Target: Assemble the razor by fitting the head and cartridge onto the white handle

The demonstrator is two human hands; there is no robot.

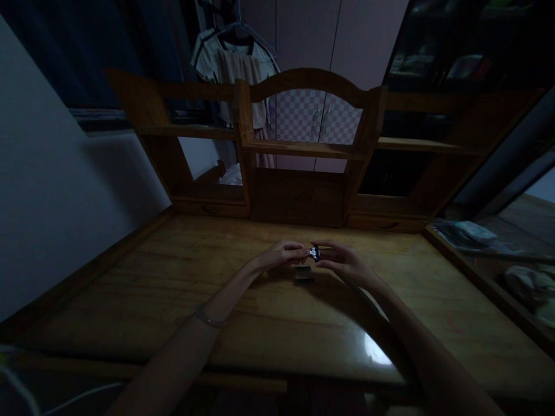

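Note:
Near the middle of the wooden desk point(182, 300), a small dark object with a shiny face point(314, 252) is held between both hands. My left hand point(284, 254) pinches its left side with closed fingers. From the right, my right hand point(342, 260) grips it between thumb and fingers. Just below the hands, a small dark, partly see-through box point(304, 274) rests on the desk. A bracelet point(210, 318) circles my left wrist. The image is dim, and the held object's details are too small to make out.
A wooden shelf unit point(299, 149) stands along the desk's back edge. Clothes point(238, 63) hang behind it, beside a pink cabinet point(303, 34). Below the desk's right edge lie a pale packet point(476, 231) and crumpled cloth point(526, 284). A white cable point(82, 398) is at the lower left.

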